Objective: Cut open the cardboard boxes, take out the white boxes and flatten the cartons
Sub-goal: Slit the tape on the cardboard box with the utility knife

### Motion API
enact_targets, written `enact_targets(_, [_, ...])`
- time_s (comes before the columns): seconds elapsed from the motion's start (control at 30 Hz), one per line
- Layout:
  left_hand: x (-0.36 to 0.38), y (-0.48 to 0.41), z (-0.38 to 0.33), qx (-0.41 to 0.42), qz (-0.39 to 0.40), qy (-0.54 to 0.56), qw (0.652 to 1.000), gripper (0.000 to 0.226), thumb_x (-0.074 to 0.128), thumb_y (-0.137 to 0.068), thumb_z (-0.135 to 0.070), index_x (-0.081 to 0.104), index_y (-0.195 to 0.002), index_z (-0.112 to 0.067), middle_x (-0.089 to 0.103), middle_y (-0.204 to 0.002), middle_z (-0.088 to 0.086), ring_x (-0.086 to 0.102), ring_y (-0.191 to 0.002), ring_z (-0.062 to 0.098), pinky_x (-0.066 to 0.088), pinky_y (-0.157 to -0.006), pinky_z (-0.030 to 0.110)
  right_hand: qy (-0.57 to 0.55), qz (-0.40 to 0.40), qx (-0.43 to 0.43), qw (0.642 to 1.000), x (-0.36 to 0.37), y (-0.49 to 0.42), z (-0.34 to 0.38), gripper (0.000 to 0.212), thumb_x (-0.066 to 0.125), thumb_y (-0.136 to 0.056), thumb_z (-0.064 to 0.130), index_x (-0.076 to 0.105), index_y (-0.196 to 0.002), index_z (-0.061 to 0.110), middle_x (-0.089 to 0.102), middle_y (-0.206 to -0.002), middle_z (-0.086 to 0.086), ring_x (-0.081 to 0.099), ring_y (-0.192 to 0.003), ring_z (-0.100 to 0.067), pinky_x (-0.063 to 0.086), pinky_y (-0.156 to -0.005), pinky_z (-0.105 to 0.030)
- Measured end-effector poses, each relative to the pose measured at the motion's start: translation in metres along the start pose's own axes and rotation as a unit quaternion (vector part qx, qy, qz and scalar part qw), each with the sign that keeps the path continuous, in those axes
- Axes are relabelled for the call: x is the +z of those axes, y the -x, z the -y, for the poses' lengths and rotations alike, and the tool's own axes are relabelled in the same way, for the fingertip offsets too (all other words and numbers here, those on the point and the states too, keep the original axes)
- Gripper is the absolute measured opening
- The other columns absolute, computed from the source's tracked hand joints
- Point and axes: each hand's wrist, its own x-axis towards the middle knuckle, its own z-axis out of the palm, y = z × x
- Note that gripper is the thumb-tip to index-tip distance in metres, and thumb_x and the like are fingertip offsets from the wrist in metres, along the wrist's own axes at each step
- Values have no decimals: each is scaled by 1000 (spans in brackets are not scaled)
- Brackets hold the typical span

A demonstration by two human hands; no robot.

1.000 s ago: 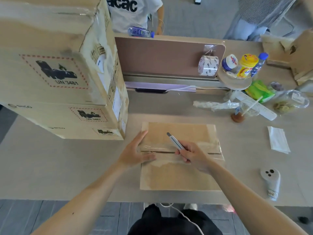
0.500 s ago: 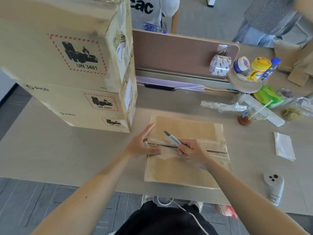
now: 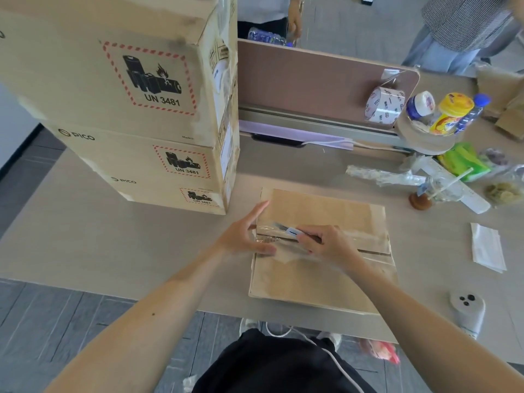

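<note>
Pale counter [image 3: 113,245], with a brown divider panel [image 3: 306,80] upright along its far edge. Hanging at the panel's right end, a printed tape roll [image 3: 384,104]. Just right of it, a round tray [image 3: 425,140] carrying a white-lidded jar [image 3: 419,104], a yellow-lidded jar [image 3: 450,112] and a blue-capped bottle [image 3: 472,112]. Nearer: green packet [image 3: 465,161], crumpled clear wrap [image 3: 377,175], plastic cup with straw [image 3: 442,191]. Further right, a folded white napkin [image 3: 486,246]. By the near edge, a white device with three dark dots [image 3: 467,312].
</note>
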Motion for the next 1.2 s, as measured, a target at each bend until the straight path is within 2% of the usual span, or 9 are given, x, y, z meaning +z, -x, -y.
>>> enact_targets(0.07, [0,1,0,-1,-2,3,1000,123,87,-55,-60,12,-153,-55,12,-163,-26,37,-138,4,34,-112,28,65,9,-40,997,1,-4,0,18,54,-98,21,70,-90,21,47,-59,7,39,-54,-10,32,-54,-24])
enact_targets(0.17, [0,1,0,-4,-8,-1,1000,120,90,-63,-49,12,-154,-52,14,-162,-25,38,-136,4,34,-107,23,149,25,-76,986,2,-8,1,18,51,-98,30,64,-87,23,50,-58,5,48,-55,-13,44,-56,-34])
enact_targets(0.33, [2,1,1,-9,-16,2,1000,118,92,-67,-37,14,-154,-50,17,-158,-28,38,-137,4,31,-106,20,258,19,-89,962,6,-14,13,21,51,-97,35,63,-88,21,48,-60,3,51,-57,-23,46,-56,-34])
enact_targets(0.43, [2,1,2,-9,-19,5,1000,119,92,-65,-41,14,-154,-52,17,-163,-23,36,-139,4,30,-107,22,276,33,-87,957,7,-18,19,24,49,-99,34,63,-86,21,48,-59,5,51,-56,-22,45,-56,-33])
enact_targets(0.53, [3,1,2,-11,-17,12,1000,118,92,-67,-38,14,-155,-49,17,-163,-22,37,-139,5,31,-107,22,283,40,-83,955,8,-18,23,24,49,-100,35,66,-90,22,58,-65,5,57,-61,-23,46,-58,-33])
enact_targets(0.7, [2,2,2,-8,-13,8,1000,120,88,-61,-51,13,-155,-50,17,-161,-26,35,-138,4,30,-109,25,301,42,-83,949,9,-21,24,24,48,-101,34,66,-90,22,52,-64,7,50,-59,-21,31,-56,-29])
enact_targets(0.93, [3,2,2,-9,-14,4,1000,124,86,-55,-60,13,-155,-51,14,-164,-21,31,-138,4,29,-109,27,325,77,-79,939,7,-26,29,28,40,-100,34,64,-94,22,54,-68,4,56,-64,-24,48,-63,-33])
enact_targets(1.13, [3,2,4,-11,-17,-3,1000,122,88,-57,-58,13,-153,-55,15,-162,-26,26,-146,5,27,-120,39,366,86,-95,922,6,-27,29,32,35,-104,29,63,-96,17,41,-60,7,52,-60,-23,41,-61,-30])
enact_targets(1.2, [4,1,4,-11,-16,-3,1000,121,89,-56,-58,14,-152,-56,17,-161,-28,30,-146,6,29,-119,37,375,85,-94,918,4,-25,27,32,33,-104,29,63,-99,17,44,-64,5,52,-62,-24,40,-62,-30])
